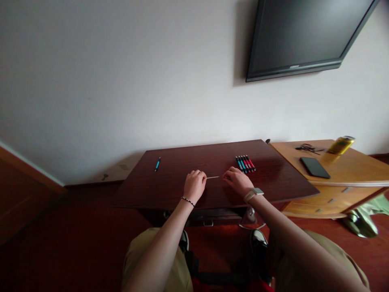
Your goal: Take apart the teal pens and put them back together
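Near the middle of the frame, the left hand [195, 184] is curled shut around one end of a thin white stick [212, 177]. The right hand [238, 181] pinches the other end, so the stick runs flat between the two hands, just above the dark wooden table [170, 190]. The stick is too small to tell what it is. Just past the right hand, a row of pens [245, 163] with red and blue parts lies side by side on the table. One blue pen [157, 164] lies alone, left of the middle. At the right of the frame, a lighter wooden cabinet [349, 170] holds a black phone [315, 167] and a yellow can [340, 144]. A dark screen [304, 36] hangs on the wall, upper right.
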